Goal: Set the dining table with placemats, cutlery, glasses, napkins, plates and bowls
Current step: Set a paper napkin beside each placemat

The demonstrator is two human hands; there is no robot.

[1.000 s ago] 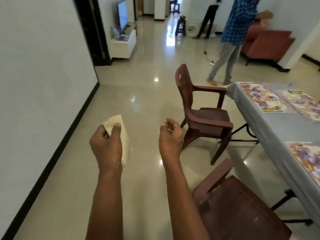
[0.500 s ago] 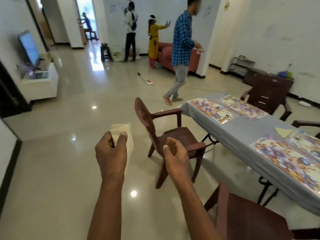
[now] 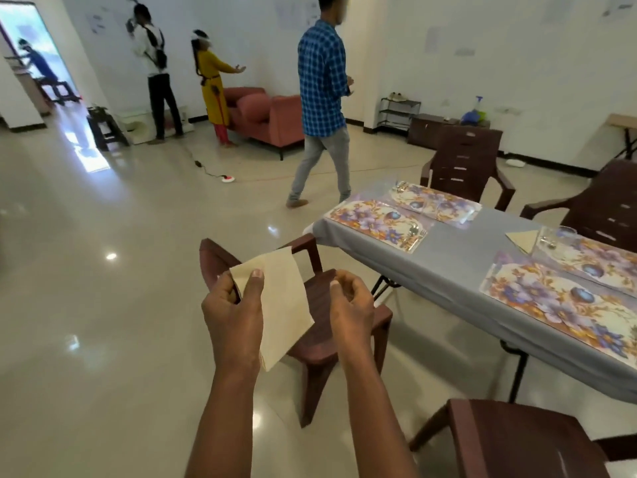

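A person's left hand (image 3: 231, 315) pinches a cream napkin (image 3: 282, 305) between thumb and curled fingers, the cloth hanging down past the knuckles; the right hand (image 3: 351, 305), just beside the napkin's free edge but apart from it, has its fingers curled narrow toward the thumb, nothing visible in them; beyond both sets of fingertips stands a brown plastic chair (image 3: 320, 343); to the right of the right fingers runs the grey-clothed table (image 3: 458, 257), bearing floral placemats (image 3: 375, 219), cutlery (image 3: 412, 232), a glass (image 3: 555, 236) and a folded napkin (image 3: 522, 238).
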